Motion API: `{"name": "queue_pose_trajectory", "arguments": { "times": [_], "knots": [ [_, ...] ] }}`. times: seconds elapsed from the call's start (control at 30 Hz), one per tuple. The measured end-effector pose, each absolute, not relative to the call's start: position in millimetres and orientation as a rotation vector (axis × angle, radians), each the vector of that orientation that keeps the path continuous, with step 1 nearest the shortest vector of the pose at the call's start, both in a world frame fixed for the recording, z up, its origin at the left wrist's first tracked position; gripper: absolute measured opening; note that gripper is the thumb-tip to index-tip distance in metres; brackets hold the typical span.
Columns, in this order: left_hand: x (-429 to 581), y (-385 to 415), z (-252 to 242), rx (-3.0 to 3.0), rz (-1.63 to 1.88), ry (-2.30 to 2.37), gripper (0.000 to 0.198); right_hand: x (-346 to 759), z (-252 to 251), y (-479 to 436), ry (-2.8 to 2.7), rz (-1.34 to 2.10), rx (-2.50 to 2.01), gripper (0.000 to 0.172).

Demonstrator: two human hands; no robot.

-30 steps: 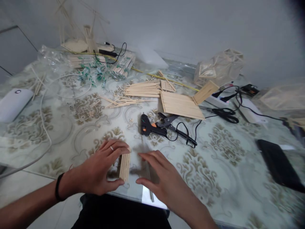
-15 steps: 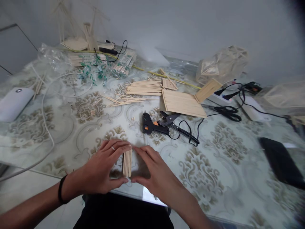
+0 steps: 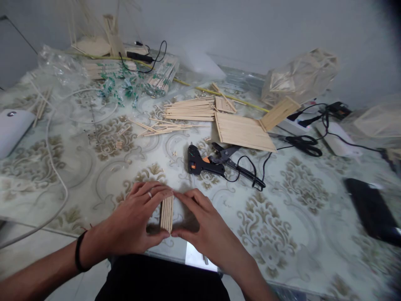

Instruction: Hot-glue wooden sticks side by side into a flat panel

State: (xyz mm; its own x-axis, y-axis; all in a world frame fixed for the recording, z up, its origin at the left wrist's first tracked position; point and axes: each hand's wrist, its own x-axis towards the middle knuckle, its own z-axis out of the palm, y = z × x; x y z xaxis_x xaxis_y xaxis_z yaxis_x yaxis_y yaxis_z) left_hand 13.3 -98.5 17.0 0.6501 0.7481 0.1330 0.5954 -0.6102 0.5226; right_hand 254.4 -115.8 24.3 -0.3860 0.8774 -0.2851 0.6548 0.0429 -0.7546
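Observation:
A small bundle of short wooden sticks, laid side by side, is between my two hands near the table's front edge. My left hand grips it from the left, fingertips at its far end and thumb at its near end. From the right, my right hand pinches the same two ends with its fingertips and thumb. Just beyond the hands lies a black glue gun with an orange trigger. Black-handled cutters rest against it, its cord looping over them.
Long wooden sticks and a joined stick panel lie mid-table. Scissors, a power strip and a dark phone are on the right. Wrapped stick packs sit at the back. A white cable curves along the left.
My thumbs have closed in on the near end of the stick bundle, which is slightly more tilted. The view has shifted a little; the tools on the table stay in place.

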Motion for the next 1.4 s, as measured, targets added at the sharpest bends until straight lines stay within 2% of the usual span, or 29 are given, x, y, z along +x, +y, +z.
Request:
{"name": "queue_pose_trajectory", "arguments": {
  "times": [0.17, 0.47, 0.87, 1.13, 1.4],
  "knots": [
    [14.9, -99.3, 18.7, 2.411, 0.474, 1.056, 0.071, 254.7, 23.2, -119.2, -2.077, 1.196, -1.564, 0.082],
    [14.3, -102.9, 15.9, 2.371, 0.449, 1.127, 0.086, 253.0, 26.0, -115.3, -2.084, 1.220, -1.597, 0.084],
    [12.5, -102.2, 15.9, 2.374, 0.438, 1.099, 0.087, 256.5, 20.4, -115.9, -2.081, 1.224, -1.544, 0.087],
    [9.0, -99.1, 11.7, 2.395, 0.476, 1.068, 0.103, 262.8, 19.1, -116.8, -2.091, 1.243, -1.513, 0.086],
    [12.3, -101.3, 16.8, 2.352, 0.458, 1.098, 0.093, 259.7, 18.2, -116.7, -2.120, 1.183, -1.494, 0.086]
  ]
}}
